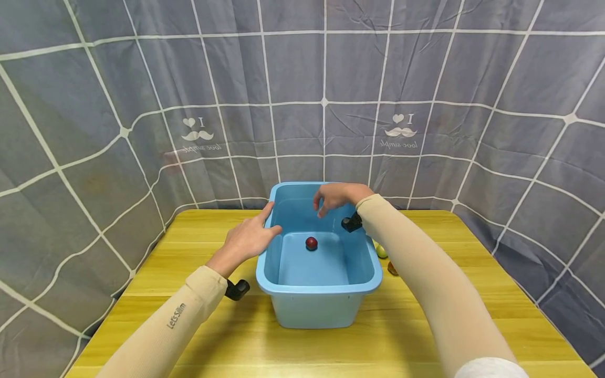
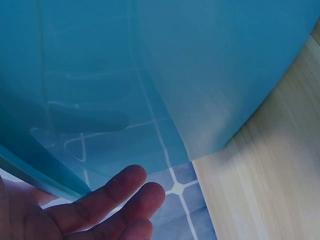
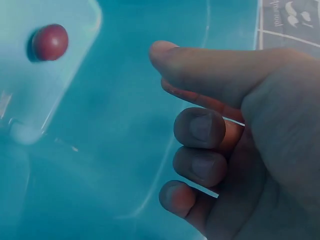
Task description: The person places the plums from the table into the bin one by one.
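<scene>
A light blue plastic tub (image 1: 319, 289) stands on the table in the head view. On its floor lies a small, smooth, dark red round thing (image 1: 311, 243), which the right wrist view also shows. My left hand (image 1: 248, 239) rests at the tub's left rim, thumb on the inner side and fingers outside. In the left wrist view those fingers (image 2: 107, 202) are loosely extended, apart from the outer wall. Over the tub's far right part hangs my right hand (image 1: 336, 197), holding nothing. Its fingers are loosely bent in the right wrist view, away from the red thing.
Just right of the tub, a yellow-green round thing (image 1: 381, 251) and a brownish-red thing (image 1: 392, 269) lie on the wooden table (image 1: 212, 346), partly hidden by my right sleeve. A grey curtain with white grid lines (image 1: 293, 68) hangs behind the table and along both sides.
</scene>
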Action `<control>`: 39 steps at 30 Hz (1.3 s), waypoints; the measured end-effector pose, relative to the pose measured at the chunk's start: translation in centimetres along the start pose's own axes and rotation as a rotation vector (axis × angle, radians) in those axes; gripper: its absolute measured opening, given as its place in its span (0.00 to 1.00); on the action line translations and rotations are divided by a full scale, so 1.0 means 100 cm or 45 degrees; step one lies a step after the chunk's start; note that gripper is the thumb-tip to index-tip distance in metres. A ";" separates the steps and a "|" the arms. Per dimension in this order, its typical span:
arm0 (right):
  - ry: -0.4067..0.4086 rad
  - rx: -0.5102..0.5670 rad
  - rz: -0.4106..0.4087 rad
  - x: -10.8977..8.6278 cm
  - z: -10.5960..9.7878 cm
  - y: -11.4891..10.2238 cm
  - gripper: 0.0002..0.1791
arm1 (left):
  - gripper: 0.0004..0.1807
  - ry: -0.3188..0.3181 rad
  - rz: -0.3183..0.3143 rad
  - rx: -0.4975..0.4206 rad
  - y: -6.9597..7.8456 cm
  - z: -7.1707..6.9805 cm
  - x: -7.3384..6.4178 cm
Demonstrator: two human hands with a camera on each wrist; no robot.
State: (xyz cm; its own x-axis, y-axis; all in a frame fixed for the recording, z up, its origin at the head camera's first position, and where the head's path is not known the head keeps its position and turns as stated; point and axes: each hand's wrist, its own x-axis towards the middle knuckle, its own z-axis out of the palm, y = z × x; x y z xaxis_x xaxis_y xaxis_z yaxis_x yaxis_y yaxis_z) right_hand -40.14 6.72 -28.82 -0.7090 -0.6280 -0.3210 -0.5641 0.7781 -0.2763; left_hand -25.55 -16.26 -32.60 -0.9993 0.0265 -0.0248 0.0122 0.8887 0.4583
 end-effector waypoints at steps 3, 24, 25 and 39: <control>0.051 0.014 -0.039 -0.007 -0.002 0.001 0.18 | 0.43 -0.003 0.003 0.000 0.000 0.001 0.001; 0.312 0.164 -0.214 -0.069 -0.012 0.008 0.11 | 0.43 -0.027 -0.008 0.014 0.001 -0.001 0.000; 0.322 0.189 -0.215 -0.072 -0.012 0.009 0.11 | 0.43 -0.025 -0.006 0.016 0.000 -0.001 0.000; 0.391 0.458 -0.250 -0.114 -0.001 0.041 0.14 | 0.43 -0.028 0.007 -0.002 -0.001 0.000 0.000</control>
State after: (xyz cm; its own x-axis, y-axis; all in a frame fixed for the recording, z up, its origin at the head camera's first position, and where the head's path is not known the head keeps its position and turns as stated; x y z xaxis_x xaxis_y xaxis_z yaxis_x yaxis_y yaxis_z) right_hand -34.42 17.04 -26.19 -0.7264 -0.6864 0.0341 -0.5561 0.5579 -0.6160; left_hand -25.56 -16.34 -32.61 -0.9983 0.0417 -0.0415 0.0180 0.8877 0.4600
